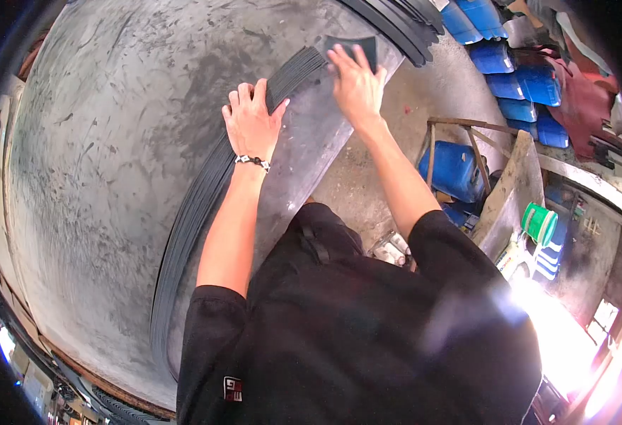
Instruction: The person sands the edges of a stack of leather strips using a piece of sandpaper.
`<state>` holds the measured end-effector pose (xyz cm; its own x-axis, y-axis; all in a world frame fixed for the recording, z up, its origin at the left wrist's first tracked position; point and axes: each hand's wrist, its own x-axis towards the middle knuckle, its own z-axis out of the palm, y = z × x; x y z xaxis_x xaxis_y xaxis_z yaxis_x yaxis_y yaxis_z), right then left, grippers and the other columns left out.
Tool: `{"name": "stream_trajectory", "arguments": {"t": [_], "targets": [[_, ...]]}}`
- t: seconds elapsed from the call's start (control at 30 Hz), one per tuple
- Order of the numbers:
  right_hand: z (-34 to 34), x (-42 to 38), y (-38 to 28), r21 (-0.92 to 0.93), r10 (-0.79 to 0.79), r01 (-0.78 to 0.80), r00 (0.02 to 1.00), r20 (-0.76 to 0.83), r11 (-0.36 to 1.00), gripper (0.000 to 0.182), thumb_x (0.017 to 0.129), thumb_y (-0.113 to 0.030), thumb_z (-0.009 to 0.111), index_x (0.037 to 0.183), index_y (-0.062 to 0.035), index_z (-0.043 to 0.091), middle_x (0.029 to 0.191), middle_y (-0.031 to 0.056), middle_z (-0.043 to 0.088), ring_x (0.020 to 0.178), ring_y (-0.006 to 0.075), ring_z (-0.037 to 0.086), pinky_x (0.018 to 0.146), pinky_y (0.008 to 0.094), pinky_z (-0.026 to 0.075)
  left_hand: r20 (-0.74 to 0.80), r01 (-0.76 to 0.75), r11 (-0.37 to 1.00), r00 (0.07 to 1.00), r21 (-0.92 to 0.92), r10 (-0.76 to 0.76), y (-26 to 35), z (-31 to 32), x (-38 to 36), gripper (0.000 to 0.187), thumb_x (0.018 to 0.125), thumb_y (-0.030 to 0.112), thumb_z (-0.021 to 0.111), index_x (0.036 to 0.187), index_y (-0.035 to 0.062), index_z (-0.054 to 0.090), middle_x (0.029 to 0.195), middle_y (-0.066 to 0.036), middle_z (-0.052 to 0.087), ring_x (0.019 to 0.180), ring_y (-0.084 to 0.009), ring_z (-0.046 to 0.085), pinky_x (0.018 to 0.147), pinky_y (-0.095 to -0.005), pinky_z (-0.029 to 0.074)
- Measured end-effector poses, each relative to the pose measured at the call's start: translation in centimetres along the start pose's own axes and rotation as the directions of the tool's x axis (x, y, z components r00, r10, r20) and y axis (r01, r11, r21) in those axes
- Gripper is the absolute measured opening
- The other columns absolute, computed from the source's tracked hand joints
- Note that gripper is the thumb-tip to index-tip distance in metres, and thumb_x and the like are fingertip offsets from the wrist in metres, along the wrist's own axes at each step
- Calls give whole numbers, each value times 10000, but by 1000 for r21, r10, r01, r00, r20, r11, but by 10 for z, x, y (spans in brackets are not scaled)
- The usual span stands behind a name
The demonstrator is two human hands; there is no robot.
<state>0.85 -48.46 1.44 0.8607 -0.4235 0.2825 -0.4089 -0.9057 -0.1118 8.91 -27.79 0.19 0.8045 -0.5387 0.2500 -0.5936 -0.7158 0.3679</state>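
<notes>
- Because the broad grey table [98, 184] filled the left and centre of the frame and made a firm base, good handling seemed to mean letting it bear the weight.
- Along it, the long bundle of dark strips [187, 212] curved from the lower left up to the top centre; with so many thin layers packed close, even pressure looked wiser than a hard push at one spot, which might have fanned them apart.
- At the upper right, a second bundle of strips [403, 28] lay near the right hand [357, 85], so that hand's reach probably needed some care there.
- Just above the centre, the left hand [253, 117] lay across the long bundle, fingers parted and bent towards the left, thumb out to the right, with no pinch visible; this straddling hold seemed sound for steadying the layers, provided it pressed evenly.
- At the top centre, the right hand's fingers were spread over a dark piece [369, 53]; blur and a hidden underside made it impossible to tell whether they pinched it.
- That piece sat just beside the long bundle's upper end, where a level, unhurried touch looked likeliest to spare the layers.
</notes>
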Motion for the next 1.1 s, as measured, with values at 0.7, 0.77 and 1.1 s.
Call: {"name": "stream_trajectory", "arguments": {"t": [0.7, 0.77, 1.1], "targets": [[0, -34, -47, 176, -286, 277, 958, 25, 945, 489, 918, -177, 682, 1406, -170, 703, 1581, 10, 618, 1504, 227, 514, 1062, 647, 418, 16, 8, 1000, 1000, 20, -9, -2, 0, 1, 588, 842, 419, 880, 1340, 172, 688, 1195, -42, 647, 1137, -297, 615, 941, -481, 505], [0, -9, -25, 185, -114, 115, 993, -13, 976, 466, 906, -161, 686, 1370, -154, 717, 1564, 25, 630, 1491, 253, 524, 1037, 650, 426, 9, 40, 999, 999, -8, -40, 4, -3, 4, 578, 821, 387, 899, 1319, 170, 701, 1175, -34, 652, 1124, -297, 624, 951, -481, 506], [-1, -2, -35, 38, -127, 127, 992, -7, 991, 508, 902, -119, 677, 1404, -188, 707, 1546, -20, 637, 1466, 240, 535, 1014, 610, 438, 17, 62, 997, 998, -53, -62, 1, 0, 2, 616, 777, 347, 926, 1312, 150, 693, 1190, -47, 644, 1164, -295, 610, 975, -469, 498]]}}
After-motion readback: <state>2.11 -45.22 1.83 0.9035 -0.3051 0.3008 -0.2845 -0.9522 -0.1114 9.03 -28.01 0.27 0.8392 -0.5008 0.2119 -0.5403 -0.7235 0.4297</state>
